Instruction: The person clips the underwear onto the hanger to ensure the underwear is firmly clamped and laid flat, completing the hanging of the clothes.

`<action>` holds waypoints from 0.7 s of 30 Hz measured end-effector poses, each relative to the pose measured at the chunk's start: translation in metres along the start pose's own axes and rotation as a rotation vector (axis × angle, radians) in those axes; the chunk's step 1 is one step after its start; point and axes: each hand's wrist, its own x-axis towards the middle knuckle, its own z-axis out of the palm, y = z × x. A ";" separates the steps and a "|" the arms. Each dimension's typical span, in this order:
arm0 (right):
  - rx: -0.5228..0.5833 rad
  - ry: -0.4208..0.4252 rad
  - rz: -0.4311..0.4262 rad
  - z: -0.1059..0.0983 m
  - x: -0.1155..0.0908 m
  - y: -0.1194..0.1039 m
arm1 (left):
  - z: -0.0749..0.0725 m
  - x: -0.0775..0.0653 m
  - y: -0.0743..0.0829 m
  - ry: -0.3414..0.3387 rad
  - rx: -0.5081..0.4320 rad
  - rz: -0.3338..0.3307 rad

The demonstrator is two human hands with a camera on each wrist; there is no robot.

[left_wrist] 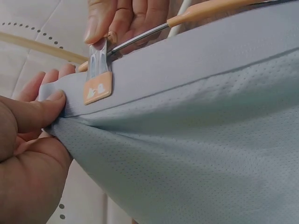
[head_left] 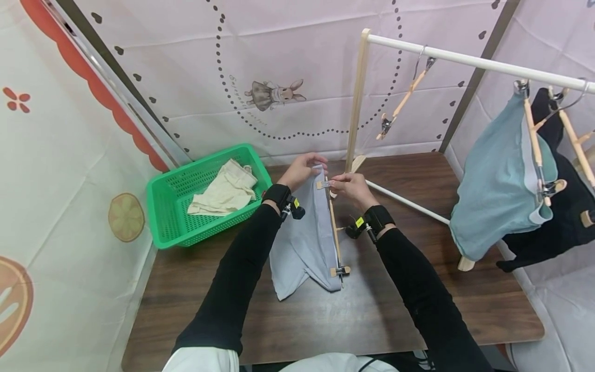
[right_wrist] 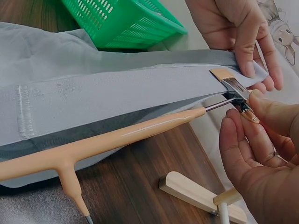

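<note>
Head view: the pale blue garment (head_left: pixel 297 243) lies on the brown bench (head_left: pixel 372 320), its waistband along a clip hanger (head_left: pixel 335 235). The left hand (head_left: pixel 302 171) holds the far end of the waistband; the right hand (head_left: pixel 354 189), just beside it, pinches the far clip (head_left: pixel 322 184). The near clip (head_left: pixel 340 271) sits at the opposite end of the waistband. To the left stands a green basket (head_left: pixel 211 227) containing a cream cloth (head_left: pixel 225 190); to the right, a white rail (head_left: pixel 465 60) carries a teal garment (head_left: pixel 492 181) and a black garment (head_left: pixel 569 206) on hangers.

Left wrist view: the left thumb lies on the front of the waistband end, with fingers behind it. The far clip's peach pad (left_wrist: pixel 98 87) lies over the waistband; the right hand's fingertips meet the clip's upper end.

Right wrist view: the right thumb and fingers grip the far clip's levers, beside the hanger bar's metal tip. A wooden foot (right_wrist: pixel 196 193) appears below, the basket above.
</note>
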 end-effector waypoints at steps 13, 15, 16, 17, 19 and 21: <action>0.047 -0.017 0.008 -0.004 -0.001 0.001 | 0.005 0.009 -0.004 0.051 0.020 0.043; 0.048 -0.023 0.009 -0.004 -0.001 0.002 | 0.005 0.009 -0.003 0.055 0.023 0.038; 0.051 -0.025 0.011 -0.004 -0.001 0.002 | 0.005 0.009 -0.003 0.055 0.024 0.033; 0.050 -0.029 0.011 -0.004 -0.001 0.003 | 0.006 0.008 -0.002 0.056 0.024 0.029; 0.048 -0.038 0.012 -0.004 -0.001 0.004 | 0.006 0.007 -0.001 0.055 0.023 0.017; 0.044 -0.040 0.016 -0.004 0.000 0.006 | 0.007 0.006 0.000 0.053 0.026 0.007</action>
